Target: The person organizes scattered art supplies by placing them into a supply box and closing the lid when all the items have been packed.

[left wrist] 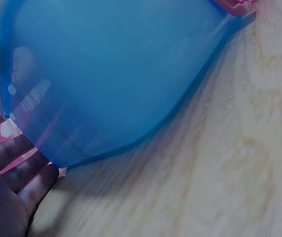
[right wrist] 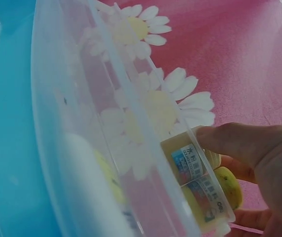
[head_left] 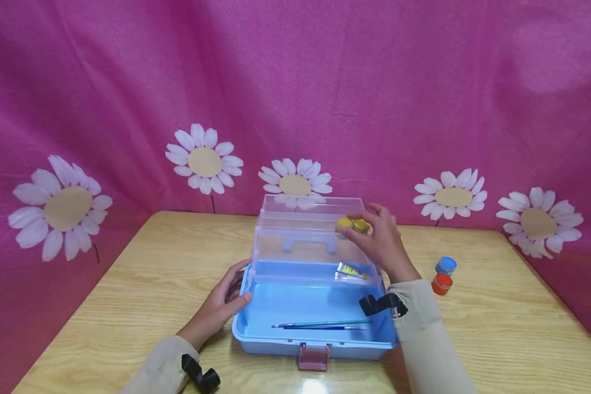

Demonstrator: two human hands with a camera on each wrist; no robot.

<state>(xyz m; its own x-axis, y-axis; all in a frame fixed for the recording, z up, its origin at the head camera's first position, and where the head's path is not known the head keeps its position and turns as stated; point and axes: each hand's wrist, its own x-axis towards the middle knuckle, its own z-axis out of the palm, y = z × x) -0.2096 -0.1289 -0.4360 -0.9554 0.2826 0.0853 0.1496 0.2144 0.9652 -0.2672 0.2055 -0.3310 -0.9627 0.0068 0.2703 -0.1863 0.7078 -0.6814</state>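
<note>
An open blue plastic storage box [head_left: 295, 306] has translucent trays [head_left: 305, 241] raised at its back. My left hand [head_left: 216, 309] grips the box's left side, thumb on the rim and fingers along the outer wall [left wrist: 96, 113]. At the top tray's right end, my right hand [head_left: 381, 243] pinches two small yellow-lidded paint jars [head_left: 345, 222] standing side by side. In the right wrist view, the labelled jars [right wrist: 186, 160] overlap the clear tray's edge. Two thin paintbrushes [head_left: 325, 325] lie in the box. Paint tubes [head_left: 351, 272] show at its back right.
A blue paint jar [head_left: 445, 266] and a red paint jar [head_left: 442, 284] stand on the wooden table [head_left: 497, 323], right of the box. A pink latch [head_left: 314, 357] hangs from the box's front. Behind the table hangs a magenta cloth [head_left: 295, 93] with white daisies.
</note>
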